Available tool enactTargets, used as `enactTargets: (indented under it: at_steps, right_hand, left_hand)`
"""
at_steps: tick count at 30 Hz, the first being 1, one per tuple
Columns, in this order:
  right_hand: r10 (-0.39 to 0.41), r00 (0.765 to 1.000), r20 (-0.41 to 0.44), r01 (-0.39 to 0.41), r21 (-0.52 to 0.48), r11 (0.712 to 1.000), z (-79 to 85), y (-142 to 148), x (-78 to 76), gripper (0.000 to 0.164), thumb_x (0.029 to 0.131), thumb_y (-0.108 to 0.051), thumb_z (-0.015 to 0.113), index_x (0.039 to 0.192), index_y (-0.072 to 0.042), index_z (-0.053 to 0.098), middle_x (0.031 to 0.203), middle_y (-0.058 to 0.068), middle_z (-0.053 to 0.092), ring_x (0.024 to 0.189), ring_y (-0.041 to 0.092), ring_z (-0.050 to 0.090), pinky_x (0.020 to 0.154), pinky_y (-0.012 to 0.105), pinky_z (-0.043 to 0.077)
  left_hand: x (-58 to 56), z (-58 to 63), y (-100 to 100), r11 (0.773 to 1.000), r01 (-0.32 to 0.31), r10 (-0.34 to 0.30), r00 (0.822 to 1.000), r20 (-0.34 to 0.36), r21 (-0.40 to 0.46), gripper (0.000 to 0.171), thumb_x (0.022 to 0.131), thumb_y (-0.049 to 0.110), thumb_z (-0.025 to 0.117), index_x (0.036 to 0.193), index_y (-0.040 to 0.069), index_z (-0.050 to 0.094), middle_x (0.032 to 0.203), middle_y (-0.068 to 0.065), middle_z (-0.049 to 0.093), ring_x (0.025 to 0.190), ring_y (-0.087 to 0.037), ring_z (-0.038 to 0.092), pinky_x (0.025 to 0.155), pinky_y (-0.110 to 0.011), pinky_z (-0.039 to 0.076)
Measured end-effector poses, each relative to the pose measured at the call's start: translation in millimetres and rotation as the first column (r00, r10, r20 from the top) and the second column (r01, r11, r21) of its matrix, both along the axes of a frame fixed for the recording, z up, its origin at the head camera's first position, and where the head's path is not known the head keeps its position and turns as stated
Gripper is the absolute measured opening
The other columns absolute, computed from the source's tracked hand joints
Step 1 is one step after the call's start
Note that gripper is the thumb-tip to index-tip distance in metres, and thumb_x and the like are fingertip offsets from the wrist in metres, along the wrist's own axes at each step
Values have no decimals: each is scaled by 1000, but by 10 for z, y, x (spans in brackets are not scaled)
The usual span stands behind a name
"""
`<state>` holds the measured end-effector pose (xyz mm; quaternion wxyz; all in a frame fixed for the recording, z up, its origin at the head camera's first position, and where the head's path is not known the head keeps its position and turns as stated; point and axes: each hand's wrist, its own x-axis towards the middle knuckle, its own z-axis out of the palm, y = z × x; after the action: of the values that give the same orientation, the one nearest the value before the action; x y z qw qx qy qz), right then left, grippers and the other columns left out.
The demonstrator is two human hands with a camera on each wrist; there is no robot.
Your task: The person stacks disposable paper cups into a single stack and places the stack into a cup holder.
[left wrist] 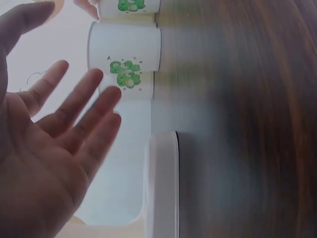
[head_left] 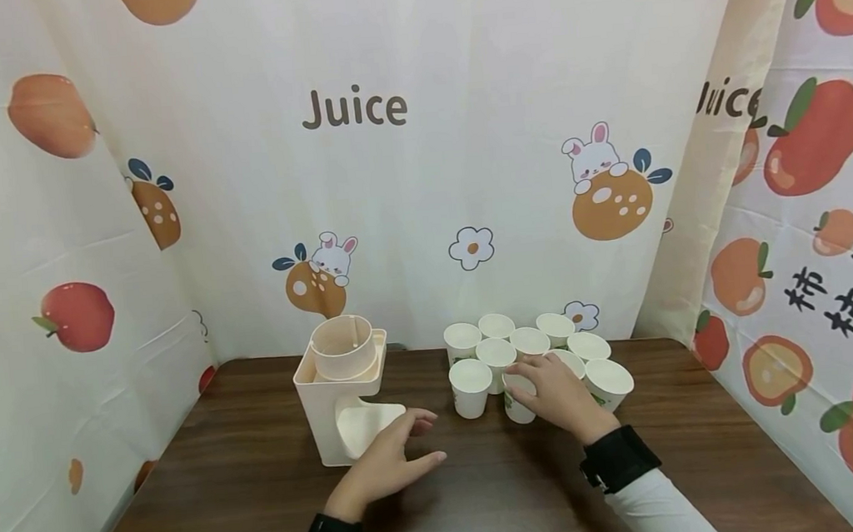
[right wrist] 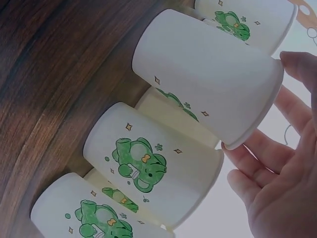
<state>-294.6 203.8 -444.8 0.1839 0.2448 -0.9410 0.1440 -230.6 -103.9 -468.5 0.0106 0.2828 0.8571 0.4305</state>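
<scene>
My right hand (head_left: 559, 393) is at the front of a group of white paper cups, thumb and fingertips pinching the rim of one paper cup (head_left: 519, 410). The right wrist view shows this cup (right wrist: 205, 69) from the side, the thumb at its near rim and the fingers behind. Green bear prints mark the neighbouring paper cups (right wrist: 148, 163). My left hand (head_left: 388, 463) hovers with spread fingers beside a cream plastic stand (head_left: 326, 420), holding nothing. A round cylinder (head_left: 343, 349) sits in the stand's square top, and a curved piece (head_left: 360, 426) juts from its side.
Several more upright cups (head_left: 530, 341) stand close together behind and beside the pinched one. All rest on a dark brown wooden table (head_left: 225, 482). A white curtain (head_left: 420, 183) with fruit and rabbit prints hangs right behind the table and along both sides.
</scene>
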Motion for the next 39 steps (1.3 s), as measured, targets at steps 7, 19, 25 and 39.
enactTargets:
  at_steps: [7,19,25,39]
  right_hand:
    - [19,999,44,-20,19,1000,72,-14,62,30,88,-38,63,112,-20,68,114,10,64,102,29,53,83,48,48]
    - [122,984,131,-122,-14,992,140,-122,264,28,89,-33,63,113,-19,66,114,9,62,105,28,50,82,48,48]
    - [196,976,96,-196,-17,981,116,-228,330,28,88,-33,64,111,-18,67,112,7,63,102,25,52,81,49,48]
    - [345,934,92,-341,-55,938,55,-474,444,28,87,-35,65,113,-22,65,118,5,60,108,22,49,84,46,48]
  left_hand:
    - [-10,-30,51,999,-37,37,999,-21,-22,56,86,48,62,128,15,45,122,-10,57,112,-22,51,89,-51,46]
    - [-21,-142,206,995,-91,93,995,-47,40,57,83,49,65,126,15,48,120,-7,57,110,-23,52,90,-49,46]
    - [-49,-205,325,992,-107,107,994,-2,73,57,82,41,69,128,14,47,123,-11,55,112,-24,51,91,-52,45]
    - [-70,-219,429,993,-76,66,991,117,86,70,80,39,71,136,11,39,128,-17,49,118,-32,45,94,-56,41]
